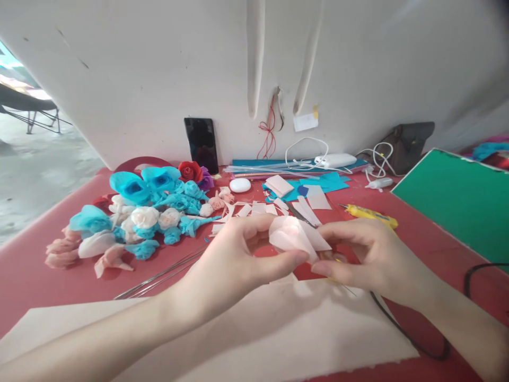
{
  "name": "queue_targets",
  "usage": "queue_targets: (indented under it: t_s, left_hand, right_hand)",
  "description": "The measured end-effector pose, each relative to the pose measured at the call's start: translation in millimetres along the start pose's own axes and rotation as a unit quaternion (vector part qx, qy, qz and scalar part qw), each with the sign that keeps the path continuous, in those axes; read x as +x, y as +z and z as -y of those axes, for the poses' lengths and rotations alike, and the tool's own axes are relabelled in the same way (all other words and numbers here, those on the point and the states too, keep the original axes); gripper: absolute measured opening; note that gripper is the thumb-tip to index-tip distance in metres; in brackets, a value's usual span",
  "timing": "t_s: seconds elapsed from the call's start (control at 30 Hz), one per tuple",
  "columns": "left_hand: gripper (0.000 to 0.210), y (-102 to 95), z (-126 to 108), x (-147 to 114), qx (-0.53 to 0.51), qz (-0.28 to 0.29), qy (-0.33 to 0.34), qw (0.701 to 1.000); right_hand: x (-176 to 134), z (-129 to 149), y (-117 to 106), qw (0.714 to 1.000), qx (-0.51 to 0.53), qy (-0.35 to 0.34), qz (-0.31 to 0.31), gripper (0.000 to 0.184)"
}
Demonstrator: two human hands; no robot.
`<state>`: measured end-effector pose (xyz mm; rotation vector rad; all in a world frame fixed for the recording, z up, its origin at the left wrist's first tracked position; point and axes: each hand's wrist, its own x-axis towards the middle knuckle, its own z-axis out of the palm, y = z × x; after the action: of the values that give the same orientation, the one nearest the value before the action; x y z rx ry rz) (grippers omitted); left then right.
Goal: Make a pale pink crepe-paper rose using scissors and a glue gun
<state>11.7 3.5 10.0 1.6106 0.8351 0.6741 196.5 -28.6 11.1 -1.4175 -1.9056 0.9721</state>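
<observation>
Between my two hands is a pale pink paper flower (289,236) with overlapping petals, held above the table. My left hand (246,246) curls around its left side, the thumb pressed against the lower petals. At its lower right, the fingers of my right hand (361,252) pinch the flower's base and a petal edge. A thin wire end shows below my right fingers. Under both hands lies a large sheet of pale pink paper (254,329). Behind them, cut pale paper pieces (254,208) are scattered, with scissors (304,215) partly hidden among them.
Finished blue, white and pink paper flowers (145,217) crowd the left of the red table (35,276). Metal wires (159,277) lie nearby. A yellow glue gun (371,215) and a green board (457,207) are at right. A phone (201,143) leans against the wall.
</observation>
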Motion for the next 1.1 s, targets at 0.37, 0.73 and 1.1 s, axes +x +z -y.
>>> queue_targets:
  t_s: [0.37,0.73,1.1]
  left_hand:
    - [0.017,-1.0,-0.2,-0.4,-0.021,0.018,-0.043,0.999]
    - [0.014,0.0,1.5,0.4,-0.045,0.022,-0.053,0.997]
    - [0.011,0.6,0.4,-0.1,-0.045,0.027,-0.014,0.999]
  right_hand:
    - [-2.0,-6.1,0.7,1.0,0.003,0.004,0.006,0.021]
    - [0.0,-6.4,1.8,1.0,0.028,0.003,0.01,0.019]
    - [0.0,-7.0,-0.1,0.998,0.045,0.021,0.024,0.02]
